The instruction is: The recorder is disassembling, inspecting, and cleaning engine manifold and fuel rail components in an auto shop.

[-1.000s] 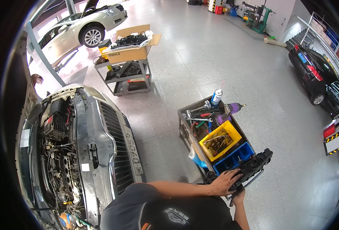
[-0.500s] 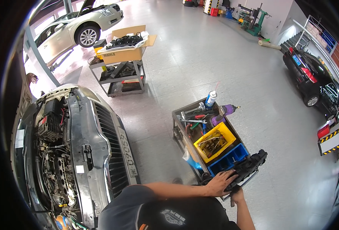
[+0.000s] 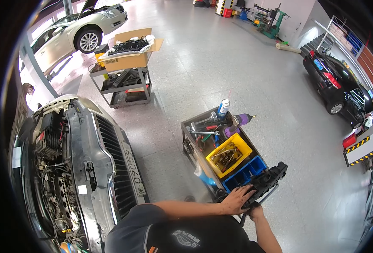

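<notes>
A black ribbed engine cover (image 3: 270, 180) lies across the near end of a grey tool cart (image 3: 188, 134). My left hand (image 3: 236, 200) rests flat on the cover's near edge with the fingers spread over it. My right hand (image 3: 254, 210) grips the cover from below at its lower corner, and its fingers are mostly hidden. On the cart stand a yellow bin (image 3: 239, 147) of small metal parts, a blue divided bin (image 3: 244, 173), loose wrenches, a white spray can (image 3: 223, 107) and a purple tool (image 3: 239, 121).
A silver car (image 3: 89, 168) with its hood open and engine exposed stands close on my left. Farther off are a second cart (image 3: 125, 86) carrying a cardboard box, a white car (image 3: 79, 33), and a black car (image 3: 336, 86) at the right.
Both hands have stayed on the black cover at the cart's near end. The view has shifted slightly, and the cover sits a little lower and further right in it.
</notes>
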A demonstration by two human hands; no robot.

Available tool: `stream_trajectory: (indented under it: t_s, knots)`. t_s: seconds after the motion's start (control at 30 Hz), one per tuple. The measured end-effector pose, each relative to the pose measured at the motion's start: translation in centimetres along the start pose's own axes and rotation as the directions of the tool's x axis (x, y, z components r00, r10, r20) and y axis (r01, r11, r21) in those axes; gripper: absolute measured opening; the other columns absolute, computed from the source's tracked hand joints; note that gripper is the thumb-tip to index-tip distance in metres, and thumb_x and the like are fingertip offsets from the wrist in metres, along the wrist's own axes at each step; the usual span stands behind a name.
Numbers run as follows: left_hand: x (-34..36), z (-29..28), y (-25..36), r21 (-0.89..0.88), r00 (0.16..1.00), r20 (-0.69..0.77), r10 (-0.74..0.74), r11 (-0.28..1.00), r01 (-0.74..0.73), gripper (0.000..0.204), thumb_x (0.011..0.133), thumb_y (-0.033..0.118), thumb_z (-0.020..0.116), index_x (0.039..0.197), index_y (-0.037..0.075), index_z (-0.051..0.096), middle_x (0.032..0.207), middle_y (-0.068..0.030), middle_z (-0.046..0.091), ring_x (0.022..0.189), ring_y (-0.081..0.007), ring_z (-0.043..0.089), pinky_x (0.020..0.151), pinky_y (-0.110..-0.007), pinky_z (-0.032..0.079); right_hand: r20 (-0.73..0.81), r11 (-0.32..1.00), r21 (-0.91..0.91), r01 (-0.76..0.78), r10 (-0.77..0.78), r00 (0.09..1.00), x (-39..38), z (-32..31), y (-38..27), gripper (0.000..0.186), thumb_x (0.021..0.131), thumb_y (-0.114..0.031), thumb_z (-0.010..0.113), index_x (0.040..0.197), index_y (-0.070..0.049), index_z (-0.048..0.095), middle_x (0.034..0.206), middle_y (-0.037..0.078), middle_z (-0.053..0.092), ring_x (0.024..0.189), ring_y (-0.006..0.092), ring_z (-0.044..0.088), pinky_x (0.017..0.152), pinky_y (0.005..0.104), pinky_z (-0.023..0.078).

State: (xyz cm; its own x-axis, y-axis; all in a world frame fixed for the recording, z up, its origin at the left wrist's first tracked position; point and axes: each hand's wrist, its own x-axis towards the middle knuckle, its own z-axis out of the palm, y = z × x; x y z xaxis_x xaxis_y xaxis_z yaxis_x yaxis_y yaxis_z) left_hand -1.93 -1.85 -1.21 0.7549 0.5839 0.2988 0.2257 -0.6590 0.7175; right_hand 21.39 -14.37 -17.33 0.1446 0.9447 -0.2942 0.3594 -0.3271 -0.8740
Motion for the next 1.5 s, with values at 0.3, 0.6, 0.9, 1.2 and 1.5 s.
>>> stream_trajectory:
  t_s: [0.3, 0.6, 0.9, 1.2, 1.5]
  knots:
    - [0.1, -0.2, -0.5, -0.003, 1.0, -0.015, 0.002, 1.0, -0.002, 0.088, 0.07, 0.029, 0.078, 0.144, 0.007, 0.035, 0.146, -0.0213, 0.036, 0.133, -0.0365, 0.039, 0.107, -0.047, 0.035, 0.159, 0.828, -0.561, 0.012, 0.093, 0.983, 0.7, -1.9, -11.7, 0.036, 0.076, -0.018, 0.071, 0.107, -0.001, 0.065, 0.103, 0.017, 0.07, 0.092, 0.0293, 0.068, 0.077, 0.0368, 0.055]
    - [-0.5, 0.5, 0.3, 0.002, 1.0, -0.01, 0.002, 1.0, -0.002, 0.086, 0.07, 0.028, 0.076, 0.144, 0.007, 0.036, 0.145, -0.0217, 0.037, 0.133, -0.0367, 0.04, 0.106, -0.048, 0.035, 0.181, 0.241, -0.954, 0.179, -0.013, 0.983, -2.2, -0.7, -16.5, 0.017, 0.08, -0.013, 0.056, 0.092, -0.007, 0.068, 0.093, 0.015, 0.069, 0.09, 0.0332, 0.066, 0.086, 0.0443, 0.05]
    - [-0.3, -0.2, 0.4, -0.018, 1.0, -0.031, -0.007, 1.0, 0.006, 0.092, 0.062, 0.024, 0.082, 0.141, 0.006, 0.039, 0.145, -0.0188, 0.037, 0.133, -0.0346, 0.039, 0.104, -0.049, 0.036, 0.076, 0.428, -0.904, -0.017, 0.198, 0.977, -2.2, 0.1, -14.6, 0.026, 0.082, -0.021, 0.058, 0.104, -0.012, 0.067, 0.086, 0.012, 0.071, 0.082, 0.0301, 0.069, 0.076, 0.0462, 0.052]
    - [0.7, -0.5, -0.6, -0.033, 1.0, -0.01, 0.011, 0.999, -0.011, 0.088, 0.065, 0.027, 0.08, 0.14, 0.004, 0.04, 0.143, -0.0229, 0.038, 0.132, -0.0383, 0.039, 0.108, -0.048, 0.031, 0.338, 0.467, -0.87, 0.159, 0.329, 0.882, 0.8, -1.2, -15.5, 0.039, 0.073, -0.027, 0.068, 0.105, -0.003, 0.067, 0.102, 0.02, 0.069, 0.093, 0.0336, 0.067, 0.086, 0.0435, 0.052]
    - [0.1, -0.3, -0.1, -0.024, 1.0, -0.017, 0.022, 0.999, -0.022, 0.086, 0.066, 0.024, 0.077, 0.141, 0.006, 0.038, 0.143, -0.0216, 0.038, 0.132, -0.037, 0.039, 0.108, -0.048, 0.032, 0.197, 0.472, -0.881, 0.032, 0.304, 0.932, -0.9, -0.1, -17.5, 0.023, 0.078, -0.022, 0.06, 0.092, -0.007, 0.071, 0.098, 0.014, 0.071, 0.095, 0.0297, 0.068, 0.082, 0.0409, 0.053]
